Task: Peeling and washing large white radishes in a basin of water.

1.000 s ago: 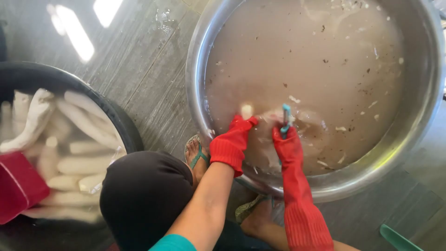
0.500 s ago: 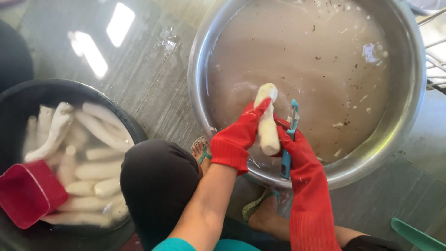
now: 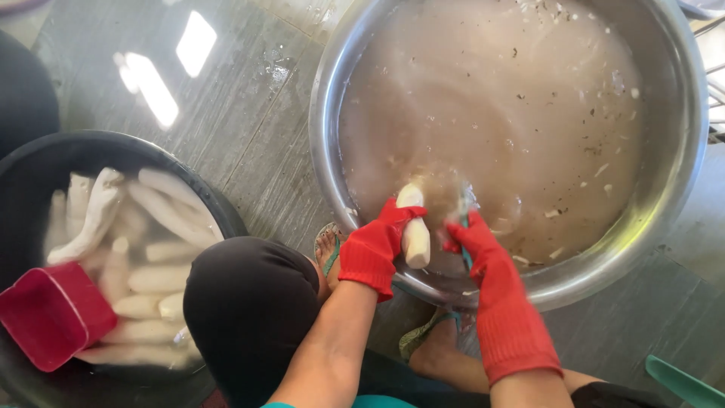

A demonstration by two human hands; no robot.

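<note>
The left hand, in a red rubber glove, is clamped around a peeled white root piece, holding it upright at the 6 o'clock edge of the wide steel basin of murky brown water. The right hand, gloved the same, is closed around a small teal-handled tool just beside the root, at its 3 o'clock. To do this well, it seems best to keep the root low over the water, grip it near its lower end, and turn it so each face is reached. At 9 o'clock, well apart, a black tub holds many peeled white roots in water, with a red square plastic scoop resting on its near rim.
</note>
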